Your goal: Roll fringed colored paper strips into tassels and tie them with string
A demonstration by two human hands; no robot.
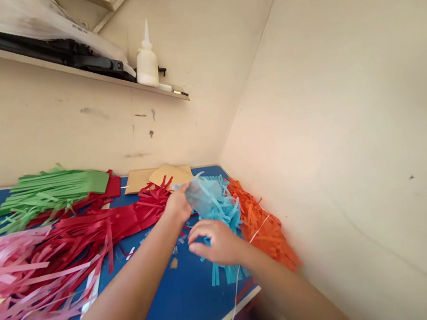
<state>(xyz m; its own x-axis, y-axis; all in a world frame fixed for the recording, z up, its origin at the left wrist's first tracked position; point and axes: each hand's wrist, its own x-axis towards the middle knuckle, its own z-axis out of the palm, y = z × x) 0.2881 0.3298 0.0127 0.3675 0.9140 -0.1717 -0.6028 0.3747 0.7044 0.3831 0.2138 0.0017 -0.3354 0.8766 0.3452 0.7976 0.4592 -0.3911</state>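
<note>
My left hand (179,205) reaches to the far side of the table and pinches the edge of a light blue fringed tissue paper (206,192). The paper's uncut part is thin and see-through, and its strips spill down to the right. Nearer to me, my right hand (215,241) hovers over the blue strips with its fingers curved and a gap between thumb and forefinger; nothing shows in it. Orange fringed tissue paper (259,227) lies to the right against the wall, and a white string (237,285) runs over it and down past the table edge.
Red fringe (121,222), pink fringe (3,266) and green fringe (59,185) cover the left of the blue table (157,304). Brown paper pieces (137,180) lie by the back wall. Above, a shelf (80,75) bears a white glue bottle (147,64) and a plastic bag (33,21).
</note>
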